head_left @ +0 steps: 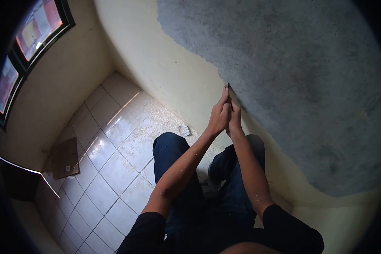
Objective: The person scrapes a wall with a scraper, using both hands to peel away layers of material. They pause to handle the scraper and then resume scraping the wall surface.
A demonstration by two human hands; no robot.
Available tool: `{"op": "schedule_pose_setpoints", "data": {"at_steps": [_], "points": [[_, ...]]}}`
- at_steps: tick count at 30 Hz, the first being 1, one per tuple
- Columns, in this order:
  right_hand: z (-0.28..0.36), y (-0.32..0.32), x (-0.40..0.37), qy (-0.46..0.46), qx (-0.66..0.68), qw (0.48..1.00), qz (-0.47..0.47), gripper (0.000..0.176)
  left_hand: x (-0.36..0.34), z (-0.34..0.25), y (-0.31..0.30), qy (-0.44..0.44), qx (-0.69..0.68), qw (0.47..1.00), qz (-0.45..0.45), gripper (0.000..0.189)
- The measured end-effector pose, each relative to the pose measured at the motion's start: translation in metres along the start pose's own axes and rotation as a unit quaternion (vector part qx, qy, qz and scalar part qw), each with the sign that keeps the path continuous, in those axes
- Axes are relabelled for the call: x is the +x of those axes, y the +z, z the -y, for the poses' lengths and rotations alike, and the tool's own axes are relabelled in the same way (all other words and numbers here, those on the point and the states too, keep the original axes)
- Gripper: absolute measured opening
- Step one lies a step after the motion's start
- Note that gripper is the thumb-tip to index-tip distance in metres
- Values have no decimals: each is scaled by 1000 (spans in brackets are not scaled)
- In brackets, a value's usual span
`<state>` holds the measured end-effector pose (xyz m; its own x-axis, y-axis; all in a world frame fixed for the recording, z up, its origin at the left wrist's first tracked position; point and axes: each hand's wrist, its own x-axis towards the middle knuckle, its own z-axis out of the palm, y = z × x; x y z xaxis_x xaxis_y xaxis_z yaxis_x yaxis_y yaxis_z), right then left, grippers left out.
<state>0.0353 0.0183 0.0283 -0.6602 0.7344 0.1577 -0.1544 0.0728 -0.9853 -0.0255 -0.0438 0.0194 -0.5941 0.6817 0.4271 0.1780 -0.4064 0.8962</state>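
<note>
Both hands meet in front of me at the wall, along the ragged border between cream paint point(190, 63) and bare grey plaster point(300, 84). My left hand point(219, 117) is closed, with a finger stretched up along a small scraper point(226, 85). Pressed beside it, my right hand point(234, 120) is closed round the same tool. Only the scraper's narrow tip shows, touching the paint edge; the fingers hide most of it. Pale flecks cling to both forearms.
Paint flakes point(158, 116) litter the white tiled floor point(114, 182) along the wall. A small crumpled packet point(184, 130) lies near my left knee. A flat cardboard piece point(65, 158) rests on the tiles at left, below a dark-framed window point(27, 63).
</note>
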Motion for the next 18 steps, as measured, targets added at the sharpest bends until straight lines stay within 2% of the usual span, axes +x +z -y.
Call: {"op": "schedule_pose_setpoints", "data": {"at_steps": [6, 8, 9, 11, 13, 15, 18], "points": [[-1, 2, 2, 7, 35, 999, 13, 52, 4, -1, 1, -4, 6, 1000, -14, 63], [1, 5, 19, 86, -17, 995, 42, 53, 16, 10, -4, -68, -31, 997, -38, 63], [4, 7, 28, 119, -38, 991, 57, 54, 18, 3, -8, -66, -35, 997, -36, 62], [-14, 15, 36, 72, -15, 996, 46, 56, 21, -11, -18, -63, -43, 997, -32, 61], [-13, 19, 14, 7, 11, 999, 29, 54, 13, 4, -18, 8, -35, 999, -28, 62], [-3, 7, -2, 51, -30, 998, 10, 50, 1, 9, -14, 1, -3, 1000, 12, 63], [1, -9, -2, 41, -11, 999, 25, 49, -4, 7, -2, -9, 6, 1000, 20, 64]]}}
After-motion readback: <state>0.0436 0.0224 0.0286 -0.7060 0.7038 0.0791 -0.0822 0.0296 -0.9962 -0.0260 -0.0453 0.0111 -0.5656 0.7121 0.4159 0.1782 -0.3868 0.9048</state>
